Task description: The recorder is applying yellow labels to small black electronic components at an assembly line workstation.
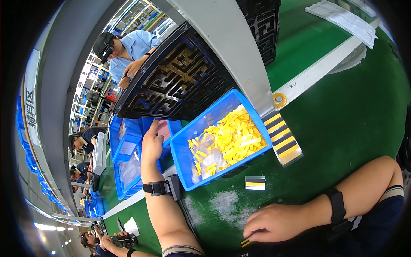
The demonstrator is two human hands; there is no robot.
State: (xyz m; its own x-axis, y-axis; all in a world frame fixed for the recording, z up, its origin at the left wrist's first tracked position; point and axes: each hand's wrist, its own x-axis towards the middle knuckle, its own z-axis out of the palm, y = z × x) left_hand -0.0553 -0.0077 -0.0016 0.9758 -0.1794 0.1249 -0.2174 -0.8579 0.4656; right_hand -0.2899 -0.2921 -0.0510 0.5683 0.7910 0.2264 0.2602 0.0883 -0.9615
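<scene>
My left hand (152, 143) reaches forward to the lower edge of a black lattice-patterned plastic crate (171, 81), over blue bins. Its index finger is stretched out and its thumb stands apart; the other fingers are mostly hidden, and I see nothing held. Low over the green mat, my right hand (276, 222) is closed in a pinch on a small yellow-and-dark strip (245, 243), only its end showing. Between my arms sits a blue bin (182, 167) heaped with small yellow pieces (237, 132) and clear film bits. A small yellow, black and white label piece (255, 183) lies in front of it.
A grey metal post (239, 47) rises behind the bin, bolted to a white rail (317, 70). A yellow-black striped sheet (282, 139) lies beside the bin. More blue bins (128, 171) stand at left. White moulded trays (344, 19) lie far right. Other people work at left.
</scene>
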